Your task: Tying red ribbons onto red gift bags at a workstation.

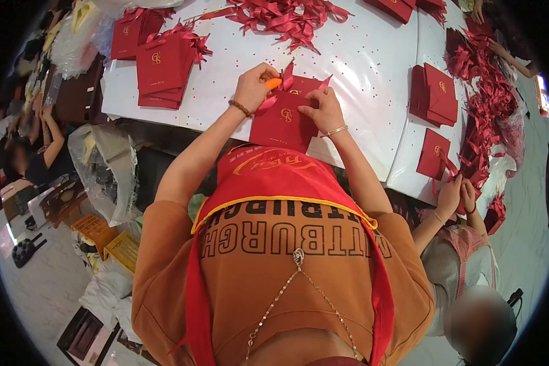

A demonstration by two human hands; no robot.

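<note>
Red bag (279, 131) lies at upper centre, squarish, its top edge outward. Right hand (325, 114), nearer, curls loosely over its right side, hold hard to tell; left hand (255, 86) pinches an orange piece (274, 83) above its upper-left corner. Farther, red ribbons (280, 19) heap across the surface (363, 122).

Ribbons (280, 21) lie on the table (363, 79) behind the nearest bag (271, 131).

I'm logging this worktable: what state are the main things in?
Left hand: fingers bent, grip unclear
Orange item: at left thumb, held or worn unclear
Right hand: touching red bag
Red bag: flattened, between hands
Ribbon heap: loose, tangled
Left bag stack: piled unevenly
Clear plastic: crumpled
</note>
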